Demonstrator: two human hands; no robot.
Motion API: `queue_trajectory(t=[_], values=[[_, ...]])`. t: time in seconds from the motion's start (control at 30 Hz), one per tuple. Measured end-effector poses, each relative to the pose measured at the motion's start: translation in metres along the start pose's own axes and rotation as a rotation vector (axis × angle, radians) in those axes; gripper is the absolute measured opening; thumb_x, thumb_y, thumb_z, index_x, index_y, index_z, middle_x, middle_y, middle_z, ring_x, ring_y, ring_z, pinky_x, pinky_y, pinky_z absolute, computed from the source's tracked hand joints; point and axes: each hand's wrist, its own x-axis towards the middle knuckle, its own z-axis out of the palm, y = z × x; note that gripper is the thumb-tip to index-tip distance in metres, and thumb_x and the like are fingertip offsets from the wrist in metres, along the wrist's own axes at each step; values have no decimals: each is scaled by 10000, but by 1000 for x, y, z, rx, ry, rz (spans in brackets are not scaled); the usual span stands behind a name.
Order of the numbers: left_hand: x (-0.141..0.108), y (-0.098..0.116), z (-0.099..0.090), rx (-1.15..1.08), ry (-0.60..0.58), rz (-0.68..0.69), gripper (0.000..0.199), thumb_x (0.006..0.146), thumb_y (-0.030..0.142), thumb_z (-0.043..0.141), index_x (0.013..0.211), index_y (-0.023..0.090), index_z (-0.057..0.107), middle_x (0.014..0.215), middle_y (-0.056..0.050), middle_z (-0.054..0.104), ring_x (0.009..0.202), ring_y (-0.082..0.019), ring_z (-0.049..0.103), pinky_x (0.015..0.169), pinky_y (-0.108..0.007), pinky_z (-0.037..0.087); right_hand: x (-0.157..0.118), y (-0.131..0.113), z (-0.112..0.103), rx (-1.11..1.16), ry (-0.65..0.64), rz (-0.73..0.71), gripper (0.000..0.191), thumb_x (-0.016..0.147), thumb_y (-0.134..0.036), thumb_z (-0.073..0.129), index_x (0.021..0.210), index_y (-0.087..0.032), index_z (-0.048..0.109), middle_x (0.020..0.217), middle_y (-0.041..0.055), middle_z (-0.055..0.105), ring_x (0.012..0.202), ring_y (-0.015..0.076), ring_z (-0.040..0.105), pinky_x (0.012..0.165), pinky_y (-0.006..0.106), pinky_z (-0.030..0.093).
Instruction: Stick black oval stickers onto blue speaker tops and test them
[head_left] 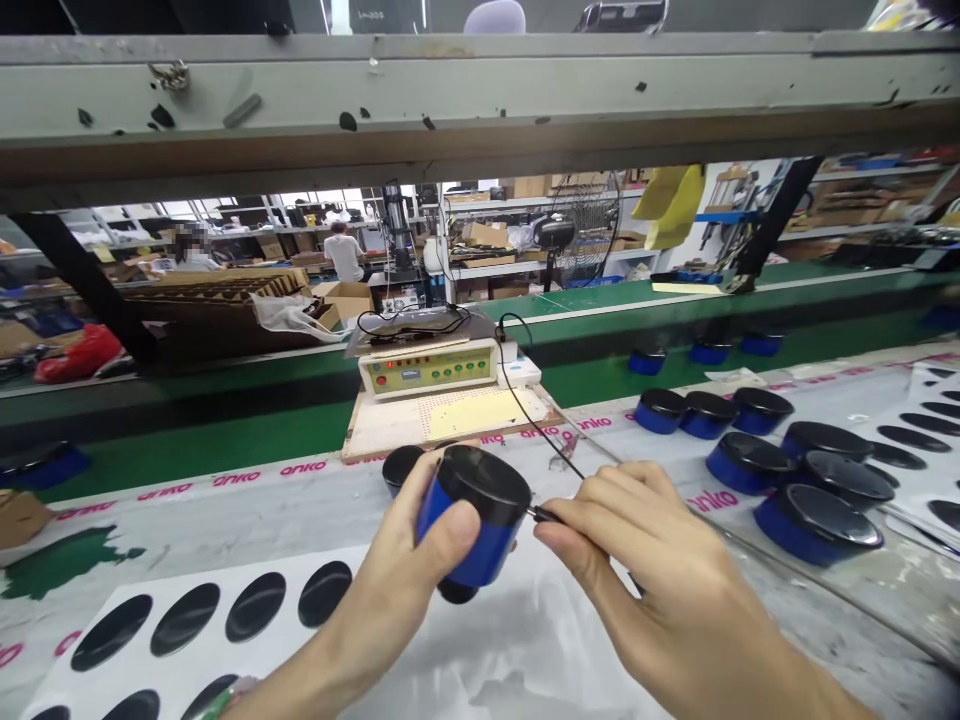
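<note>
Near the centre, my left hand (pixel 420 550) is wrapped round a blue cylindrical device (pixel 480 535) with a glossy black top, held tilted above the table. To its right, my right hand (pixel 637 540) pinches a black cable plug (pixel 546 515); its metal tip meets the upper right side of the device. The thin black cable (pixel 536 410) runs back from my right hand to the test box (pixel 431 368), which has a red light and a row of green buttons. Another black-topped piece (pixel 399 468) stands partly hidden behind my left hand.
Several blue devices (pixel 817 520) stand at the right, and more ride on the green conveyor (pixel 600 380). A sheet of black oval stickers (pixel 255 607) lies front left. A metal shelf beam (pixel 450 100) crosses overhead. Two people (pixel 345 252) are in the background.
</note>
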Motion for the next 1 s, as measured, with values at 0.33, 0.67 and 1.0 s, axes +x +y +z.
queue_trajectory(t=[0.33, 0.67, 1.0], values=[[-1, 8, -11, 1350, -29, 961, 594, 848, 311, 653, 1372, 170, 413, 1173, -101, 431, 1176, -238, 454, 1035, -359, 420, -16, 27, 26, 316, -102, 121, 153, 941, -90, 397, 888, -202, 486, 781, 0, 519, 728, 143, 497, 666, 288, 411], [-21, 22, 7, 1661, -221, 1266, 317, 880, 45, 494, 1093, 223, 649, 634, 77, 491, 857, -174, 700, 1095, -433, 413, -32, 28, 31, 356, 13, -20, 217, 868, 6, 431, 946, -189, 484, 807, 28, 523, 730, 168, 487, 656, 336, 386], [-15, 27, 8, 1768, -275, 1236, 311, 877, 21, 399, 923, 172, 666, 623, 52, 420, 768, -118, 657, 1140, -399, 336, -39, 23, 40, 327, 3, -44, 170, 851, -14, 422, 842, -180, 457, 718, 20, 495, 664, 162, 490, 628, 336, 393]])
